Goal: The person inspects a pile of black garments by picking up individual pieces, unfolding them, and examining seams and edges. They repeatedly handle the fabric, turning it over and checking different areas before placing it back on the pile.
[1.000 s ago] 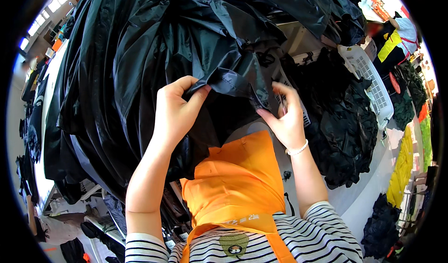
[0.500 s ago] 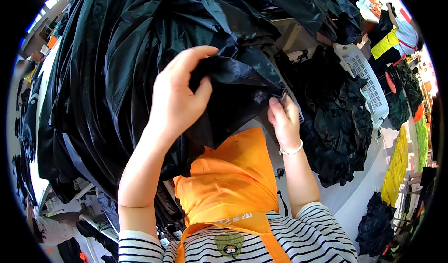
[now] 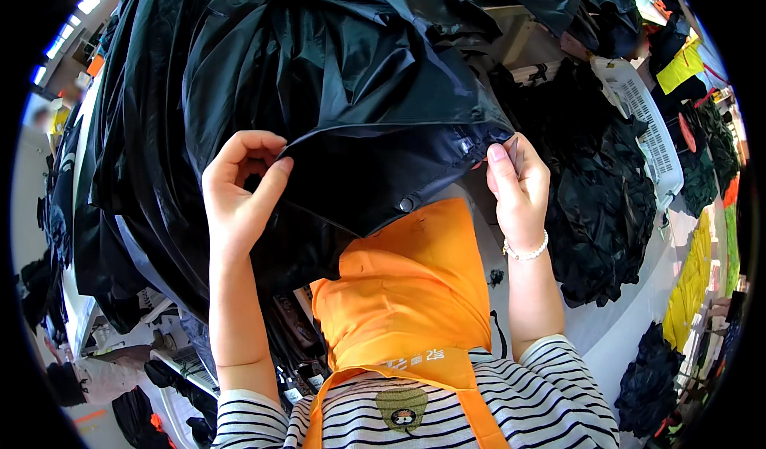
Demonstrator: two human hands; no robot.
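Observation:
A large sheet of thin, glossy black fabric (image 3: 351, 74) spreads in folds before me. My left hand (image 3: 239, 190) pinches its edge between thumb and forefinger. Opposite, my right hand (image 3: 519, 182) grips the corner of the same edge, and a small dark pointed piece, too unclear to name, shows by its fingers. Between my hands the edge is drawn nearly straight, and a flap hangs below it toward me. On that flap sits a small round snap button (image 3: 406, 204).
To the right lies a heap of crumpled black fabric (image 3: 602, 202) beside a white plastic basket (image 3: 658, 158). Yellow cloth (image 3: 688, 285) and a dark bundle (image 3: 648, 381) lie farther right. My orange apron (image 3: 407, 289) is just below the flap.
My left hand has moved left and down and now pinches the fabric edge. My right hand has shifted slightly right and up. The edge between them has been pulled straighter, showing the snap button.

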